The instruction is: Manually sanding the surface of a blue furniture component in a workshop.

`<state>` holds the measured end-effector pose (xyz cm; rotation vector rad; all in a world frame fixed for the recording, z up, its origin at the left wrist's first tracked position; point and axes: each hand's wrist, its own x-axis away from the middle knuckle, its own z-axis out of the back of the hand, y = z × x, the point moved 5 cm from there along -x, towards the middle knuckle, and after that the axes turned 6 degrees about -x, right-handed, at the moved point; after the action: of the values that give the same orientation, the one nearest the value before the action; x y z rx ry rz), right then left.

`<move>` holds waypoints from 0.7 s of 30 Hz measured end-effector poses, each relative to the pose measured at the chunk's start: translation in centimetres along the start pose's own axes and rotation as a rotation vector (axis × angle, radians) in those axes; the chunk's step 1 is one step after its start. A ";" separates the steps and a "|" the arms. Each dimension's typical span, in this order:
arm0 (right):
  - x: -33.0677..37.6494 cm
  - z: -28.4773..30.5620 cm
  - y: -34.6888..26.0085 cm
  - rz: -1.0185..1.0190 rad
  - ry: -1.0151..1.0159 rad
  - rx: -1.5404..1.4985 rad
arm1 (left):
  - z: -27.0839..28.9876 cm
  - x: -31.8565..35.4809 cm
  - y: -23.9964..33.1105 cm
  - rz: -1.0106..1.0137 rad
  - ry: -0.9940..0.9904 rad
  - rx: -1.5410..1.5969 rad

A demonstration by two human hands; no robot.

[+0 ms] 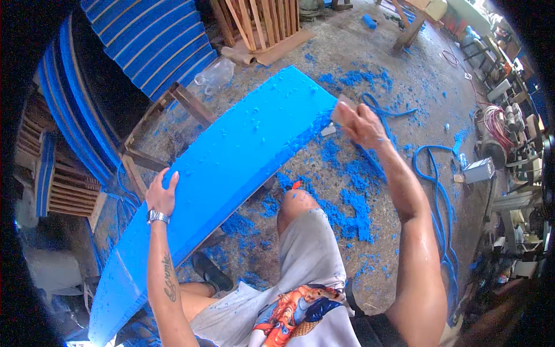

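Observation:
A long bright blue foam board lies slanted across a wooden stand, from lower left to upper middle. My left hand rests flat on its near left edge, fingers spread, with a metal watch on the wrist. My right hand is closed on a small tan sanding block pressed against the board's far right edge. My bare knee shows below the board's right edge.
Blue foam shavings cover the concrete floor. A blue hose loops at right. Stacked blue boards lean at upper left, wooden frames stand behind. Tools and machines crowd the right side. A wooden crate sits left.

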<state>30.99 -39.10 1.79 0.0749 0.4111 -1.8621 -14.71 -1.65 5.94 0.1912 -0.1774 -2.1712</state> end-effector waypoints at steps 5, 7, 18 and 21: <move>1.1 0.7 2.1 -0.390 0.355 0.044 | 0.0 0.1 -0.1 0.032 -0.016 -0.010; 0.5 -0.4 -0.4 -0.229 0.555 0.029 | -0.2 0.2 -0.1 0.042 -0.040 -0.013; -0.3 -9.4 -2.8 -0.309 0.772 -0.575 | -0.2 -0.1 -0.4 0.000 0.008 0.029; 0.2 -9.1 -2.0 -0.266 0.665 -0.518 | -0.4 0.0 -0.4 0.028 -0.016 0.027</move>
<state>27.65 -35.86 -6.34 0.3015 1.4071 -1.8962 -14.96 -1.42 5.49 0.1854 -0.2178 -2.1443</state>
